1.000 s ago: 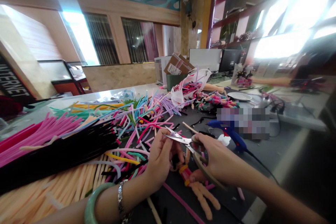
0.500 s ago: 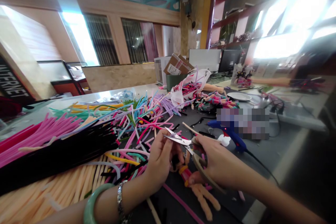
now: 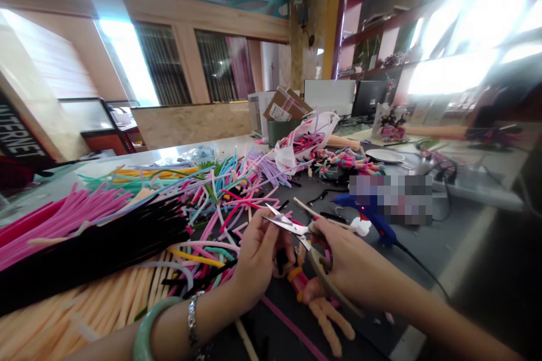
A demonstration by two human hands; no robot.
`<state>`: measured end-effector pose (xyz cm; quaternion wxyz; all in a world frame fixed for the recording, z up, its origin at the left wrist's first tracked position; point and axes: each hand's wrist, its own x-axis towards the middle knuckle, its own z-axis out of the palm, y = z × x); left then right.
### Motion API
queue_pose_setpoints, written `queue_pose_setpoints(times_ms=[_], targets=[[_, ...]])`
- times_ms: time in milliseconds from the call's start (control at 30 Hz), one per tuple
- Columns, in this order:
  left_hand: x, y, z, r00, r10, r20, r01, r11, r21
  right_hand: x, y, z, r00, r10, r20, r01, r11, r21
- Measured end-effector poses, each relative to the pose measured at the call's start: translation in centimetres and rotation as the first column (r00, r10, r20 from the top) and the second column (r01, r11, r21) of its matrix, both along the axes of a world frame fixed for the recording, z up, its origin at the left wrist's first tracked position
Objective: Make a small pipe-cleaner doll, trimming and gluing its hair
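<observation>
In the middle of the head view, my right hand (image 3: 341, 254) grips the handles of a pair of scissors (image 3: 292, 227). The blades are parted and point left at the fingertips of my left hand (image 3: 259, 254). Its thumb and index finger are pinched together by the blades; what lies between them is too small to make out. Below the hands is a small doll (image 3: 300, 282) of fuzzy pipe cleaners, with a red and yellow body and peach legs. Its upper part is partly hidden by my left fingers, and my right fingers lie by its body.
Bundles of black pipe cleaners (image 3: 97, 242), peach pipe cleaners (image 3: 93, 307) and pink pipe cleaners (image 3: 88, 208) lie at left. A blue glue gun (image 3: 368, 214) with a cord is at right. Behind are a plastic bag (image 3: 290, 149), a white plate (image 3: 384, 155) and a cardboard box (image 3: 287, 104).
</observation>
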<state>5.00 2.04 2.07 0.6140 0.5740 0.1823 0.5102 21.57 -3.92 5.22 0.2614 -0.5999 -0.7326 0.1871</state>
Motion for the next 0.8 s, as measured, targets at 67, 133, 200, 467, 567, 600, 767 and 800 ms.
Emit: queue_pose_setpoints(times_ms=[67, 133, 200, 467, 567, 600, 767, 800], targets=[[0.01, 0.01, -0.01, 1.0, 0.003, -0.004, -0.003, 1.0, 0.004, 0.12, -0.09, 0.2, 1.0, -0.005, 0.022, 0.005, 1.0, 0.013], [0.03, 0.02, 0.0, 1.0, 0.007, -0.012, -0.007, 1.0, 0.004, 0.22, -0.21, 0.41, 0.999, -0.006, 0.037, 0.006, 1.0, 0.023], [0.05, 0.02, 0.04, 1.0, 0.013, -0.024, -0.013, 1.0, -0.002, 0.25, -0.31, 0.55, 0.999, -0.008, 0.044, 0.007, 1.0, 0.025], [-0.31, 0.04, 0.16, 0.986, 0.13, -0.105, -0.123, 0.99, 0.065, 0.44, -0.42, 0.29, 0.998, -0.011, 0.065, 0.008, 0.998, 0.057], [-0.46, 0.06, 0.1, 0.975, 0.179, -0.131, -0.168, 0.981, 0.095, 0.5, -0.42, 0.31, 0.997, -0.019, 0.078, 0.013, 0.997, 0.071], [-0.5, 0.07, 0.08, 0.974, 0.178, -0.139, -0.166, 0.982, 0.096, 0.51, -0.41, 0.36, 0.996, -0.023, 0.088, 0.016, 0.997, 0.074], [-0.58, 0.03, 0.06, 0.982, 0.137, -0.133, -0.127, 0.988, 0.085, 0.67, -0.29, 0.58, 0.991, -0.044, 0.125, 0.035, 0.997, 0.072], [-0.6, 0.01, 0.07, 0.983, 0.128, -0.129, -0.12, 0.99, 0.071, 0.75, -0.25, 0.59, 0.991, -0.045, 0.124, 0.037, 0.997, 0.068]])
